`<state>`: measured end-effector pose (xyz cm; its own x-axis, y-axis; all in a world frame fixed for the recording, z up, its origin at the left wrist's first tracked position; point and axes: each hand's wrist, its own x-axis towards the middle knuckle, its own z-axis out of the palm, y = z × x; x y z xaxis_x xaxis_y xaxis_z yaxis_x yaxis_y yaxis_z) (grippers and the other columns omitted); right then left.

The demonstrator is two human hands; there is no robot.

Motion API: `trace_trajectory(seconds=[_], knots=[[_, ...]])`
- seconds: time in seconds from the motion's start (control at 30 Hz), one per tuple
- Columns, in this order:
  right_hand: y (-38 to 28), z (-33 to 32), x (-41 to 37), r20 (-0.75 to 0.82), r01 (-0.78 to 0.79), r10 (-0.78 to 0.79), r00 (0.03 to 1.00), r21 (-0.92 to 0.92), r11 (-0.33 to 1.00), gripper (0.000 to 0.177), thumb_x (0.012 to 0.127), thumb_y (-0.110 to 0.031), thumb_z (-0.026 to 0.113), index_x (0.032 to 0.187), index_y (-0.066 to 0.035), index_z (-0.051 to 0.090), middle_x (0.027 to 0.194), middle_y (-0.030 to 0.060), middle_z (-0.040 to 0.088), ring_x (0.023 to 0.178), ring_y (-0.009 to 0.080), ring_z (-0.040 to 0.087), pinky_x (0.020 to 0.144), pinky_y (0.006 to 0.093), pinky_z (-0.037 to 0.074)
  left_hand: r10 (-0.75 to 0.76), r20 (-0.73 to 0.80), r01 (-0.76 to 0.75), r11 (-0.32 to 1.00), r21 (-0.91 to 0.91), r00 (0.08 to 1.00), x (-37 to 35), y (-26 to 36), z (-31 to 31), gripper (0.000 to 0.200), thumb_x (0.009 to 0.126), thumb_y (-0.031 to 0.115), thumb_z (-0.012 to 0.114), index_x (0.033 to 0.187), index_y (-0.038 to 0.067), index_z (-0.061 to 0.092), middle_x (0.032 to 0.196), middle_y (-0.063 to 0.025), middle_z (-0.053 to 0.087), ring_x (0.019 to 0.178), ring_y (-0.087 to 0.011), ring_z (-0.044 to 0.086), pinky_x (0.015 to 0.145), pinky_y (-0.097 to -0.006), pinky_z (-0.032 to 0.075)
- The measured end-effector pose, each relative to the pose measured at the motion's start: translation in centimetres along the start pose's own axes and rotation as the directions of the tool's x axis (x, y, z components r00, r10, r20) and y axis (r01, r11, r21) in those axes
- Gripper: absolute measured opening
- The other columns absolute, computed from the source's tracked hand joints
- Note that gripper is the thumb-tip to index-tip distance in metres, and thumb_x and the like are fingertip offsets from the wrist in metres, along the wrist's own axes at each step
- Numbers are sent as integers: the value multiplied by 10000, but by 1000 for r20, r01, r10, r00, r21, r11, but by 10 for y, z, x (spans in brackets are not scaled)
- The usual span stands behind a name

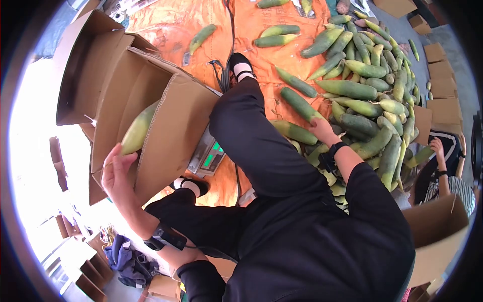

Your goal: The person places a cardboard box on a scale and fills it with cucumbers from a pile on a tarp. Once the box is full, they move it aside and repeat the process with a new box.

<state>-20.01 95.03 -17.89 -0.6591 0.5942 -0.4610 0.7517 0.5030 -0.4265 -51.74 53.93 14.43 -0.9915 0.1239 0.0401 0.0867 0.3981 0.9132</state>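
Carton (pixel 176 118) at ten o'clock shows one radish (pixel 138 132) inside, its end pinched by my left hand (pixel 119 173); at two, my right hand (pixel 324 132) grips a second radish (pixel 298 104) beside a large unboxed heap (pixel 354 90). Cardboard hides the carton's depths and part of the scale (pixel 205 156); my right fingertips are hard to make out.

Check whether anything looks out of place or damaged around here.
One green radish lies by itself on the orange sheet, well away from the big pile. A cable bunches untidily beside a shoe, a possible snag. I see no clear damage.
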Motion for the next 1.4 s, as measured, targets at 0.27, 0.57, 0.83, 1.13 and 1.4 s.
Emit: trace_trajectory(seconds=[0.27,0.57,0.83,1.13,1.4], knots=[[-28,27,-29,249,-58,170,954,-403,913,688,687,-249,782,1276,-121,453,1234,117,536,1196,323,478,968,426,447,-36,-58,60,873,483,998,-2,-14,-11,222,923,166,569,1065,26,665,699,-50,646,649,-90,583,623,-239,454],[-40,31,-28,199,-150,254,946,-426,892,587,689,-216,752,1202,-70,509,1210,170,529,1169,336,495,948,415,458,65,-188,18,914,406,980,-6,-8,-11,199,900,143,607,1048,30,677,779,-58,683,756,-92,639,691,-219,471],[-61,-33,-20,220,-36,56,974,-92,995,586,666,-359,767,1092,9,601,995,200,661,954,289,642,850,385,483,136,-188,-64,936,347,973,-9,-10,-17,200,912,128,603,1065,24,680,821,-36,681,788,-83,631,733,-211,473],[-126,-158,-12,-124,-18,100,987,540,842,427,739,-241,752,1060,18,644,828,38,644,713,124,581,648,265,459,271,-181,-188,906,378,945,-7,-16,-23,181,885,99,627,1048,42,683,853,-61,687,828,-95,646,754,-226,485],[-271,-250,-47,-471,580,-355,808,526,622,473,786,-143,718,1199,32,568,1090,82,620,1002,146,563,929,271,409,565,-224,-426,780,458,794,-8,-2,-16,309,831,39,645,1138,59,630,993,-97,639,947,-215,631,837,-307,487]])
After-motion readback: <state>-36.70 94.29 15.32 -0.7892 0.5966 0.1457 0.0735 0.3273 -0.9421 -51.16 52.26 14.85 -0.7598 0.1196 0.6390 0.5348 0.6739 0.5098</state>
